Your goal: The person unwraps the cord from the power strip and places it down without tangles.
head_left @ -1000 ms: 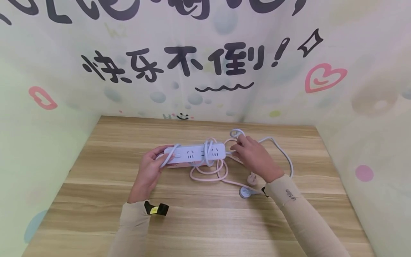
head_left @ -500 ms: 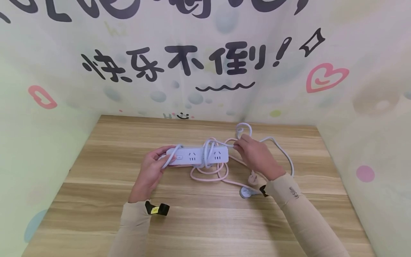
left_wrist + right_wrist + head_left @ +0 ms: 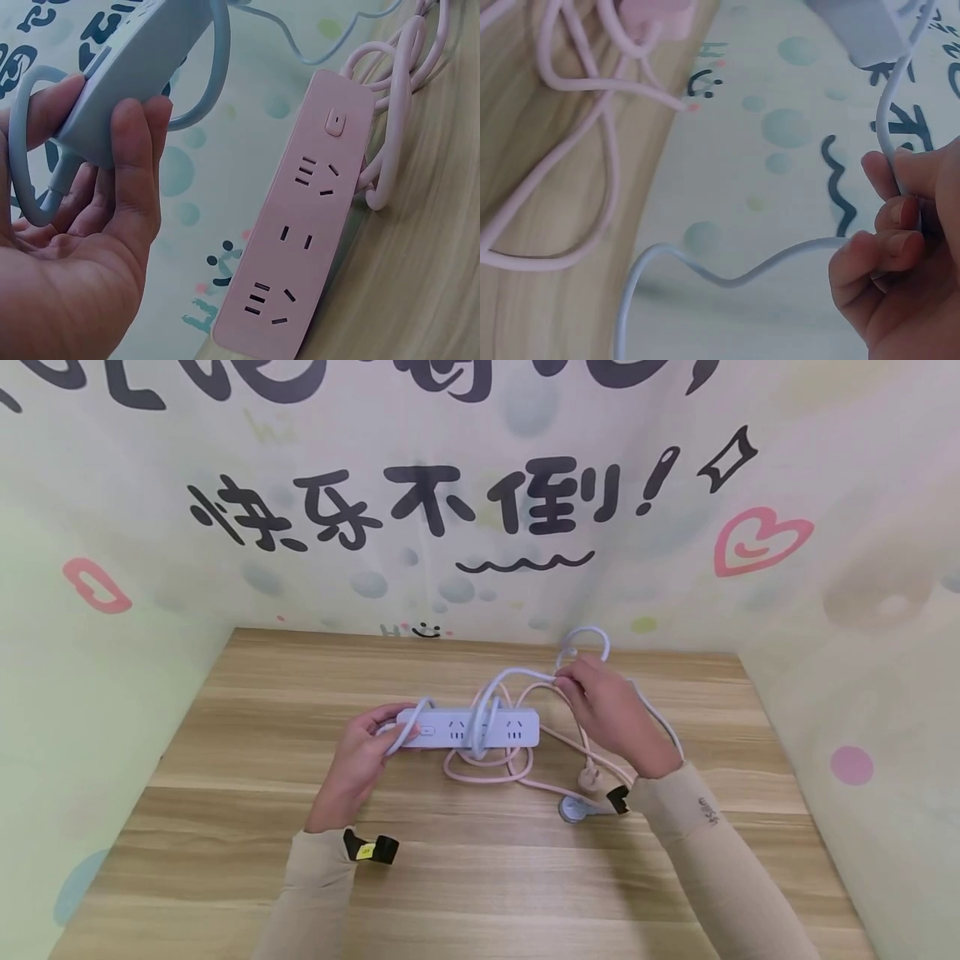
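My left hand (image 3: 356, 768) grips one end of a white power strip (image 3: 432, 740), bluish in the wrist views and raised off the table. Its white cord (image 3: 517, 672) passes around the strip's middle, and a loop of it also crosses the end beside my left thumb. My right hand (image 3: 618, 718) pinches the cord to the right of the strip, with a curl of cord rising above the fingers. Below the held strip, a pink power strip (image 3: 292, 217) rests on the table in the left wrist view; in the head view it is mostly hidden.
Coils of pink cord (image 3: 487, 779) spread over the wooden table (image 3: 480, 885). A pink plug (image 3: 590, 777) and a pale round plug (image 3: 573, 810) lie near the right wrist. A printed backdrop (image 3: 420, 593) stands behind the table and along both sides.
My right hand has moved right and slightly up, drawing the white cord into a wider arc above the strip. The strip in my left hand has shifted slightly right.
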Demonstrator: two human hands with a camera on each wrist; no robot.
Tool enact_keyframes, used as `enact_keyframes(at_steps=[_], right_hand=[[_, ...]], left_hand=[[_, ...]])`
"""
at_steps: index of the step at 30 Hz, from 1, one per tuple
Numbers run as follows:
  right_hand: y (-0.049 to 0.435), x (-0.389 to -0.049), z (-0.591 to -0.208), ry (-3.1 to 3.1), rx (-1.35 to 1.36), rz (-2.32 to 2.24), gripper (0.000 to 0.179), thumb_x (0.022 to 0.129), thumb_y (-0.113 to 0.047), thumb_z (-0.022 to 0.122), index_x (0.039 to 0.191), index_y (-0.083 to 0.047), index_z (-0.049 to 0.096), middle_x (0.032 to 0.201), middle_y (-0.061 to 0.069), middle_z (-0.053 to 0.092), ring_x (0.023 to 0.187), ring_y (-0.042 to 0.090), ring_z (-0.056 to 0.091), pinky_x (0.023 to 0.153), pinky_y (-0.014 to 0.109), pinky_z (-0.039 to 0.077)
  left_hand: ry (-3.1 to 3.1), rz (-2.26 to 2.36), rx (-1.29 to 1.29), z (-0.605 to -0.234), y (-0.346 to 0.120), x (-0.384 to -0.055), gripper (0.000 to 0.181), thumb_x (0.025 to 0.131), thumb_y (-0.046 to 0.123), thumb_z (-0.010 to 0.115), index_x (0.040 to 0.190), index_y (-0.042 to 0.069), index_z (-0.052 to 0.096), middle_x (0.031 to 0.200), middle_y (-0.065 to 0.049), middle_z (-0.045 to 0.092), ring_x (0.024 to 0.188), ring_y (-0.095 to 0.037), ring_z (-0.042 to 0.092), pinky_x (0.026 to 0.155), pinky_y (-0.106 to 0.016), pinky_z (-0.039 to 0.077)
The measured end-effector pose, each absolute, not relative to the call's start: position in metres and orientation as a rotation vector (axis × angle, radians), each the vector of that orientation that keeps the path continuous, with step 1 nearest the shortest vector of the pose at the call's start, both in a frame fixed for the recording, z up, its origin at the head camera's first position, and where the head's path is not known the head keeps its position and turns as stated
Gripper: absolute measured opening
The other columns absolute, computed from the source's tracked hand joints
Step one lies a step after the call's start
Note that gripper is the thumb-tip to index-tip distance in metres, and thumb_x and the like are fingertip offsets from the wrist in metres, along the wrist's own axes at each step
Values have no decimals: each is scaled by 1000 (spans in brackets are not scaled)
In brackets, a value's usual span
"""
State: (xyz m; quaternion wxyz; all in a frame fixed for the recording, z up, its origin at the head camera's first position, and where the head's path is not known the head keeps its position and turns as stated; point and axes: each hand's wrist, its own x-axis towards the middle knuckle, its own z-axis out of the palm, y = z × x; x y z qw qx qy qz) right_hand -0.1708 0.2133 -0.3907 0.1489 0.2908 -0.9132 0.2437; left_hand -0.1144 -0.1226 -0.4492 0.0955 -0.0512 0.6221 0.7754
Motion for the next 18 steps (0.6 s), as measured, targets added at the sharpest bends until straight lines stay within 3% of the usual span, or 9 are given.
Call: enact_keyframes(at_steps=[8, 18], right_hand=[[221, -157, -370, -2506, 902, 950, 6, 99, -1, 61, 100, -3, 67, 90, 5, 57, 78, 12, 48, 69, 26, 42], [240, -140, -372, -2534, 923, 1192, 17, 93, 0, 70, 94, -17, 74, 75, -8, 47, 65, 5, 42, 56, 20, 36]], left_hand=[[2061, 2163, -251, -444, -122, -116, 39, 100, 4, 59, 138, -4, 57, 146, -17, 52, 125, -18, 51, 93, -10, 52], [2081, 2277, -341, -437, -128, -118, 37, 102, 6, 57, 137, -3, 57, 132, -11, 57, 112, -10, 62, 93, -17, 58]])
